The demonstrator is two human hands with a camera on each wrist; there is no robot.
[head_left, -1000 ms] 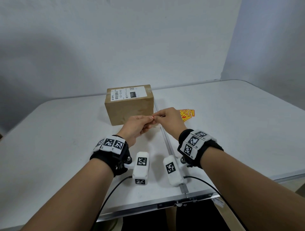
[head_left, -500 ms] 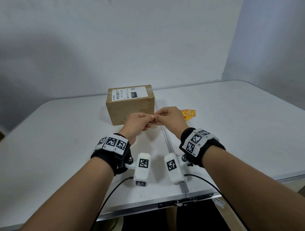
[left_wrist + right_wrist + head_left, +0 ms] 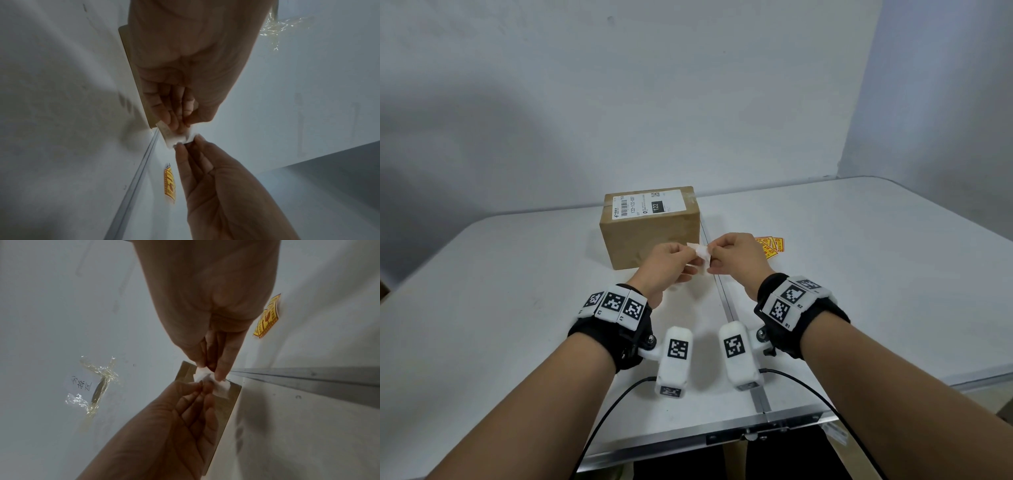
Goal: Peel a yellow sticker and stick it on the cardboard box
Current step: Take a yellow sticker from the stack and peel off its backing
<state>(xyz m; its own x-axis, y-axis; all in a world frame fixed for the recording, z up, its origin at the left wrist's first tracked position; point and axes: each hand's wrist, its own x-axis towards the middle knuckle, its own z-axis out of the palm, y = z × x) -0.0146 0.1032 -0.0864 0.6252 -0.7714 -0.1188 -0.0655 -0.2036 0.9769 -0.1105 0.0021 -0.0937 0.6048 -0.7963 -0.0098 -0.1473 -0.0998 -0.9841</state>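
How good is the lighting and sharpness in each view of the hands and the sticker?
Head view: evenly lit, sharp, wide-angle curved table edges. Left wrist view: dim, left hand backlit, white-backed sticker sheet soft. Right wrist view: dim, right hand shadowed, brown cardboard box blurred.

A white tabletop point(image 3: 876, 274) with a metal seam strip point(image 3: 726, 301) running down its middle; on the pale wall point(image 3: 51, 305), crinkled clear tape point(image 3: 98, 379) over a handwritten paper note point(image 3: 81, 384).

Cardboard box point(image 3: 650, 236) – matt brown; table point(image 3: 859, 274) – smooth white, metal seam.
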